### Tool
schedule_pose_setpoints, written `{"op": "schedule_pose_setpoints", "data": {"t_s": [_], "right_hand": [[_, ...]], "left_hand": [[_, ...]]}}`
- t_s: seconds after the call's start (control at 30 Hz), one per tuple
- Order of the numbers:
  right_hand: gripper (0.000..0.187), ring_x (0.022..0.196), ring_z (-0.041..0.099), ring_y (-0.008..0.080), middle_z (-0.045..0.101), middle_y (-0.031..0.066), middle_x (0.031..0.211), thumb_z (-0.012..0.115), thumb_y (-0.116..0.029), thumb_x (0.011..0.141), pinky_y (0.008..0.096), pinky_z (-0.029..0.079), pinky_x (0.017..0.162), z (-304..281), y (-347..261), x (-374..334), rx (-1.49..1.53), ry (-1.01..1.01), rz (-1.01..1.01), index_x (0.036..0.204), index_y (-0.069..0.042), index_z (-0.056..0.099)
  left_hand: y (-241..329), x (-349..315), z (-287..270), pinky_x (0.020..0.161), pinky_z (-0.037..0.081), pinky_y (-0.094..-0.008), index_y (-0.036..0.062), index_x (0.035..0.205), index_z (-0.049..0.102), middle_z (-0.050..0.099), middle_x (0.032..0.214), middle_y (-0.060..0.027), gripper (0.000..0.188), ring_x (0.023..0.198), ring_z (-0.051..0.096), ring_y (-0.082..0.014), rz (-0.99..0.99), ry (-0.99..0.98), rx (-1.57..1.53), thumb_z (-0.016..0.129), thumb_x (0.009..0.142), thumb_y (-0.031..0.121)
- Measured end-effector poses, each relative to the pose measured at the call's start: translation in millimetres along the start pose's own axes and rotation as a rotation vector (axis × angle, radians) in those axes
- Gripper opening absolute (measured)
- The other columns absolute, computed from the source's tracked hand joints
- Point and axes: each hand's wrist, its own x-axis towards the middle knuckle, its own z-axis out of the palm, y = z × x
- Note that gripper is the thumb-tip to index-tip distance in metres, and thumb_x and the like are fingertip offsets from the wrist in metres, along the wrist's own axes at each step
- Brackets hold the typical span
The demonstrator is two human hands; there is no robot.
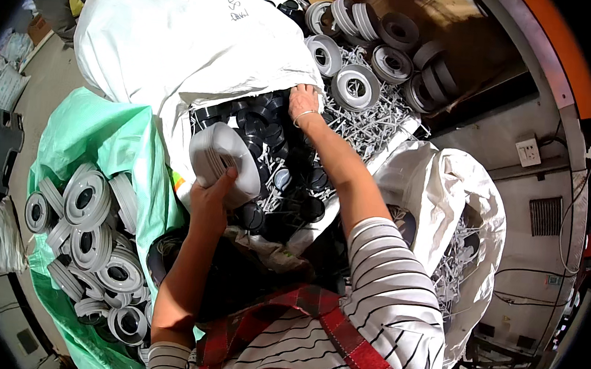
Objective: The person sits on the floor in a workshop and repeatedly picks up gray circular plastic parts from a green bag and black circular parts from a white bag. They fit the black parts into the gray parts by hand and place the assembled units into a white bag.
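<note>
In my left hand (212, 202) is a stack of light grey plastic rings (225, 155), tilted, with my thumb over the near edge and the other fingers mostly hidden. My right hand (304, 103) reaches farther out, its fingers bent together at the rim of a big white sack (188, 44); the thumb is hidden. Under and between both hands lie many black plastic caps (271, 128), mixed with thin grey plastic sprues (284, 196). The held stack hangs just over the left part of this heap.
On the left, a green sack (99, 127) holds many grey rings (87, 199). Farther off, more rings (356, 87) lie on a pile of sprues (376, 125) by a cardboard sheet (484, 33). At right stands another white sack (479, 182); a wall socket (528, 152) is behind it.
</note>
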Motion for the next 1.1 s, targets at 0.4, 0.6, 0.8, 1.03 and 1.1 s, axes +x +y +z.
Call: {"op": "schedule_pose_setpoints", "data": {"t_s": [0.4,0.6,0.8,1.03,1.1], "right_hand": [[0.032,0.103,0.054,0.0415,0.052,0.0283,0.112,0.064,-0.021,0.08,0.0391,0.044,0.088,-182.8,-81.6,-163.8,0.861,-0.101,-0.423,0.096,0.005,0.053],[0.077,0.11,0.042,0.039,0.043,0.0232,0.112,0.075,-0.026,0.062,0.0402,0.039,0.096,-219.6,-79.4,-212.5,0.664,-0.077,-0.382,0.126,-0.001,0.04],[0.063,0.105,0.043,0.0381,0.043,0.0197,0.109,0.073,-0.018,0.064,0.0425,0.041,0.089,-235.6,-74.1,-250.6,0.479,-0.161,-0.773,0.117,0.0,0.044],[0.063,0.1,0.055,0.0159,0.059,0.0129,0.11,0.075,-0.011,0.066,0.028,0.043,0.089,-216.3,-86.6,-277.5,1.148,-0.19,-0.144,0.12,0.008,0.048],[0.063,0.101,0.055,0.0173,0.059,0.0134,0.11,0.073,-0.01,0.067,0.0286,0.043,0.09,-219.6,-98.7,-276.9,1.246,-0.198,-0.208,0.121,0.009,0.047]], "left_hand": [[-7.7,-14.0,2.6,0.075,0.051,-0.0323,-0.0044,0.115,0.051,0.06,0.101,-0.0119,0.042,0.087,0.061,-0.0203,-0.034,-0.298,-0.101,0.059,0.085,0.024],[-13.5,-55.9,-4.2,0.088,0.046,-0.0356,-0.0057,0.124,0.043,0.056,0.112,-0.013,0.056,0.099,0.058,-0.0229,0.081,-0.437,0.091,0.06,0.08,0.024],[-29.2,-81.6,-29.0,0.056,0.048,-0.0257,-0.0007,0.108,0.058,0.062,0.085,-0.0055,0.039,0.07,0.06,-0.0126,-0.071,-0.52,0.05,0.065,0.08,0.025],[-34.0,-128.3,-10.6,0.083,0.048,-0.0301,-0.0043,0.118,0.052,0.062,0.104,-0.0087,0.045,0.093,0.058,-0.0134,0.214,-0.352,0.525,0.067,0.084,0.021],[-40.7,-140.9,-12.3,0.085,0.046,-0.029,0.0002,0.123,0.05,0.061,0.106,-0.0066,0.046,0.095,0.055,-0.0111,0.421,-0.321,0.414,0.066,0.085,0.02]]}}
